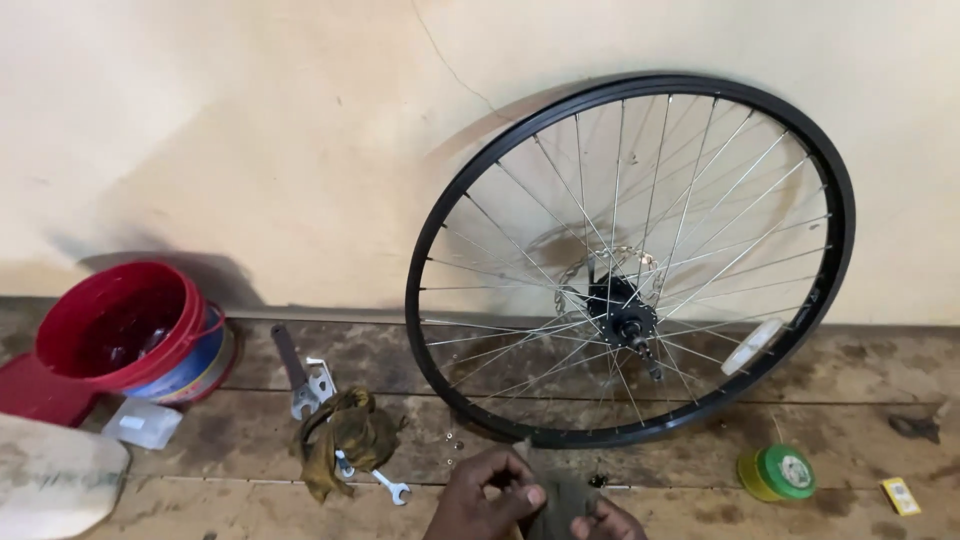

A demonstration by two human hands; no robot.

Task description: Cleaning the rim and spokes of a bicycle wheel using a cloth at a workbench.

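A black bicycle wheel (820, 170) with silver spokes and a dark hub (622, 310) leans upright against the pale wall. At the bottom edge of the view, just in front of the wheel's lowest part, my left hand (485, 498) and my right hand (603, 522) are close together. Both pinch a small dark, greyish piece (560, 500) between them; what it is I cannot make out. Most of my right hand is cut off by the frame.
A red bucket (120, 325) lies tilted at the left on a red block. Nearby are a clear plastic packet (142, 422), a flat metal wrench (298, 372), a dirty rag (345, 435) over small spanners, a green-lidded tin (778, 472) and a tiny yellow box (901, 495).
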